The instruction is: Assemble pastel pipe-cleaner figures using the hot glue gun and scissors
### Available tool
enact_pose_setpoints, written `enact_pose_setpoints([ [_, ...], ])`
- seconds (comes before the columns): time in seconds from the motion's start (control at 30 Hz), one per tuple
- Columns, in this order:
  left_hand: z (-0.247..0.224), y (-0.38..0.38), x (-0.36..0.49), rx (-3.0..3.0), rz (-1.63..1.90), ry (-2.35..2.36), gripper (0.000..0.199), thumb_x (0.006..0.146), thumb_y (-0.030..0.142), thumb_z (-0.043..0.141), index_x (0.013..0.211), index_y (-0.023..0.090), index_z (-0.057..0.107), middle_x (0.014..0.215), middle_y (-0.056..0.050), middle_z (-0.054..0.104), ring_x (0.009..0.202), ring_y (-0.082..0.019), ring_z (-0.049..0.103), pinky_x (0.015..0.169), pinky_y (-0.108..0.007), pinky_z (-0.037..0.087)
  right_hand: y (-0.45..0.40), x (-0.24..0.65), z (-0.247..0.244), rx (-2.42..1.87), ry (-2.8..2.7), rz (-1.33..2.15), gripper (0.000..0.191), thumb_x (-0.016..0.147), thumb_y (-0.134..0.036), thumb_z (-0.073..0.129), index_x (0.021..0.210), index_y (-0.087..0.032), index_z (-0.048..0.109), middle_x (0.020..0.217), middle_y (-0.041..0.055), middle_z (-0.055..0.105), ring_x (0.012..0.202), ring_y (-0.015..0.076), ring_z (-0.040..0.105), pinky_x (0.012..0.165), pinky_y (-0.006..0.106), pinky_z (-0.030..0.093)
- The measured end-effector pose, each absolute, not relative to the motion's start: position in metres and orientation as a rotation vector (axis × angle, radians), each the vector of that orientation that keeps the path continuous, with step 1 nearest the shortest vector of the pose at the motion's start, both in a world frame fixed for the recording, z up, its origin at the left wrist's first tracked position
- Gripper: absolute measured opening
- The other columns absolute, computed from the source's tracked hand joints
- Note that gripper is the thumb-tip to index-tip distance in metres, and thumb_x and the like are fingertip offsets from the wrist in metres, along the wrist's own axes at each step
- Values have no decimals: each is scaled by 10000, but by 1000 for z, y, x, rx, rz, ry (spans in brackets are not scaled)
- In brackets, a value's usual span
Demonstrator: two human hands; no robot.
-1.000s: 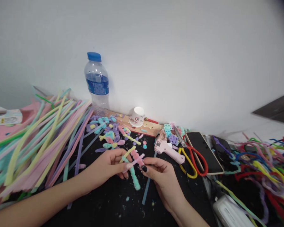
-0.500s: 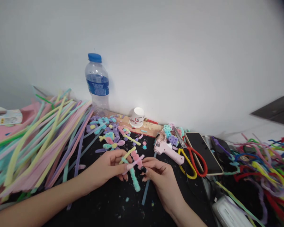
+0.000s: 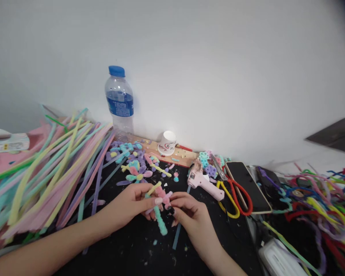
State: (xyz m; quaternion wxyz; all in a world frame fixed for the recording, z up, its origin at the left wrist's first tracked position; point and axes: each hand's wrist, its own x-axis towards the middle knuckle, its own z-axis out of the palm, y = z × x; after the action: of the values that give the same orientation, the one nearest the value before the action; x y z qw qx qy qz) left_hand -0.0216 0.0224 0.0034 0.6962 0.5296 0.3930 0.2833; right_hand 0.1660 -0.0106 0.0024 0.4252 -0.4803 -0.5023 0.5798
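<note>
Your left hand (image 3: 133, 203) and right hand (image 3: 189, 214) meet over the middle of the black surface (image 3: 132, 249), both pinching a small pipe-cleaner figure (image 3: 158, 207) between thumb and fingertips. Its teal stem hangs down toward you, with pink and yellow bits on top. Just right of your hands lie a pink glue gun (image 3: 204, 182) and scissors (image 3: 232, 191). A heap of pastel pipe cleaners (image 3: 51, 168) covers the left, and a water bottle (image 3: 119, 100) stands at the far wall.
</note>
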Motion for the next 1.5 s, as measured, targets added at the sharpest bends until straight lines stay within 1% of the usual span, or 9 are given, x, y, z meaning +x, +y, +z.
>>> enact_pose_setpoints([
  [0.2,0,23,-22,1184,618,897,220,752,350,632,854,156,631,657,36,605,548,-97,559,552,-206,471,-14,166,2,-1196,-1355,1400,132,782,-188,596,782,-201,727,969,59,586,599,94,554,504,208,521],
  [0.43,1,24,-21,1186,605,904,222,743,351,646,831,148,649,633,34,609,535,-86,540,546,-194,450,-16,165,1,-1211,-1467,1317,137,805,-164,566,812,-201,698,987,61,575,675,118,569,506,196,514],
  [0.57,1,23,-21,1186,619,911,207,741,337,647,803,140,653,617,33,603,524,-84,520,538,-195,436,-19,166,-1,-1216,-1514,1301,147,828,-172,537,829,-194,682,1011,66,564,703,128,572,527,211,523],
  [0.73,0,23,-22,1203,626,893,196,758,338,630,789,146,658,664,22,620,542,-84,527,549,-196,434,-19,166,-1,-1195,-1555,1317,175,856,-185,500,872,-205,673,1042,65,557,718,128,577,538,215,512],
  [0.9,-1,22,-22,1193,631,909,200,752,343,635,802,149,648,661,24,617,537,-85,518,546,-198,433,-17,166,3,-1213,-1629,1221,169,796,-99,550,831,-210,673,1020,53,587,850,161,582,642,228,490],
  [1.1,-1,23,-21,1188,635,911,197,745,340,639,790,149,657,637,24,615,529,-92,529,538,-204,436,-17,166,1,-1231,-1565,1294,161,817,-125,520,835,-207,657,1042,49,564,662,104,557,524,203,468],
  [1.27,-2,22,-22,1193,627,913,190,744,324,638,816,150,664,671,17,624,536,-92,531,544,-205,440,-16,166,1,-1222,-1525,1319,143,810,-136,530,820,-199,658,1029,52,560,655,105,554,520,204,477],
  [1.5,0,21,-22,1205,612,915,213,736,358,641,801,156,664,616,32,602,536,-96,523,539,-198,429,-16,166,1,-1230,-1510,1327,133,813,-160,538,800,-185,668,1024,57,556,645,100,550,514,199,482],
])
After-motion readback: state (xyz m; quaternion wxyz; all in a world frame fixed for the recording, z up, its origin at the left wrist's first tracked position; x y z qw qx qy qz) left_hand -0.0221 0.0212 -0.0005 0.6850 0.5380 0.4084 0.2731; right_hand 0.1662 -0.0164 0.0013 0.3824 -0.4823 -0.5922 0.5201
